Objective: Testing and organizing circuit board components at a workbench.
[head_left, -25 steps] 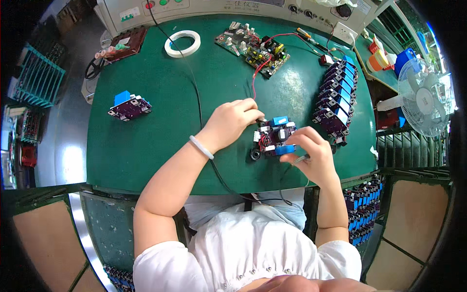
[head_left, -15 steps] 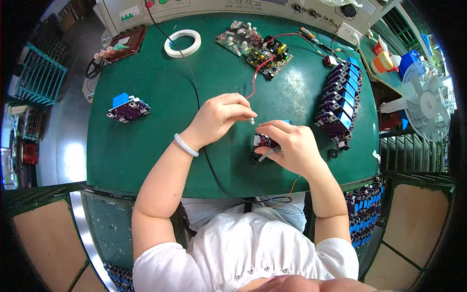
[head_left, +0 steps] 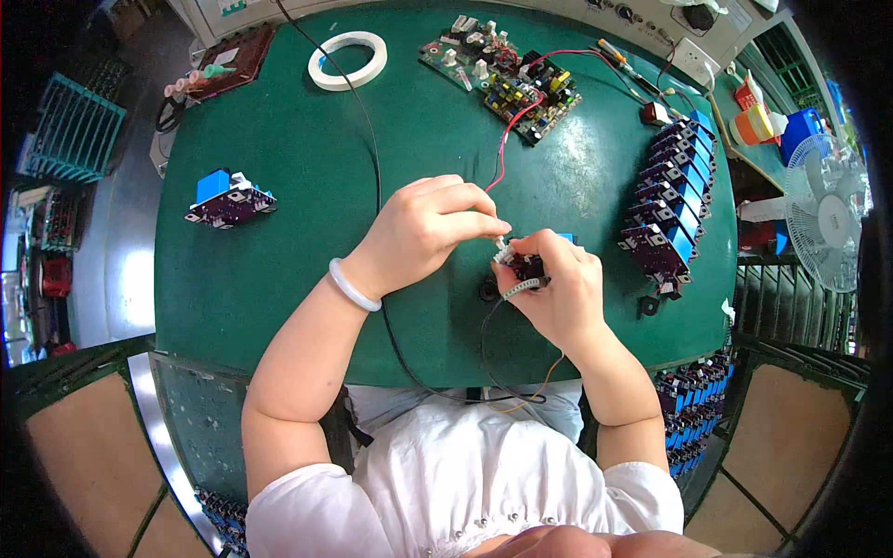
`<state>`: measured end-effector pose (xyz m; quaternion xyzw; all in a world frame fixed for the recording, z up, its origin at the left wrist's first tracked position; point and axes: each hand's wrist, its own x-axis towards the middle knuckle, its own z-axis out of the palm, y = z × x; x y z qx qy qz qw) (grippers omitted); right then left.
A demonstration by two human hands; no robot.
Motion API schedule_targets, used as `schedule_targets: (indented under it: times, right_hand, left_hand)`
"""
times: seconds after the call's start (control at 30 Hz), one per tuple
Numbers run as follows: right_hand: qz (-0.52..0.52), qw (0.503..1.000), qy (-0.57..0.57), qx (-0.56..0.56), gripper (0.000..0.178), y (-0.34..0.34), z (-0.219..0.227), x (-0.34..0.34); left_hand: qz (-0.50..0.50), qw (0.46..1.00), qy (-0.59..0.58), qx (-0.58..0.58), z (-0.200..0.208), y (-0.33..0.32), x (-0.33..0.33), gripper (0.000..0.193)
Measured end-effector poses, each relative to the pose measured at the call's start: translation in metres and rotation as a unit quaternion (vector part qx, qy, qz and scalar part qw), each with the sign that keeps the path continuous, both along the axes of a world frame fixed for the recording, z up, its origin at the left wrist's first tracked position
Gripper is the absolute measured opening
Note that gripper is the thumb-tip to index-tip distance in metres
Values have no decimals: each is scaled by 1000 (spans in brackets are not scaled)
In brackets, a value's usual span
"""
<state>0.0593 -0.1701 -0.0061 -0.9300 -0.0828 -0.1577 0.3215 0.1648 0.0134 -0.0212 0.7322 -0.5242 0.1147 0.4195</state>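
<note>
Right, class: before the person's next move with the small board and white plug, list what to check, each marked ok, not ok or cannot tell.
1. Right hand grips the small circuit board: ok.
2. Left hand pinches the white plug at the board: ok.
3. Plug fully seated: cannot tell.
4. Red wire free of snags: ok.
5. Row of blue boards apart from the hands: ok.

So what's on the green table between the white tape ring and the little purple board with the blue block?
In the head view, only bare green table mat lies between the white tape ring and the small purple circuit board.
</note>
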Motion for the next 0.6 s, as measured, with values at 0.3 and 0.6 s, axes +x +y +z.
schedule_targets:
  times: [0.3,0.6]
  right_hand:
    - [-12,1000,-13,2,26,5,0,2]
    - [-6,1000,-17,-20,27,5,-2,5]
  left_hand:
    - [30,999,-38,19,-2,-2,-2,19]
    - [76,979,-181,49,8,-7,-8,18]
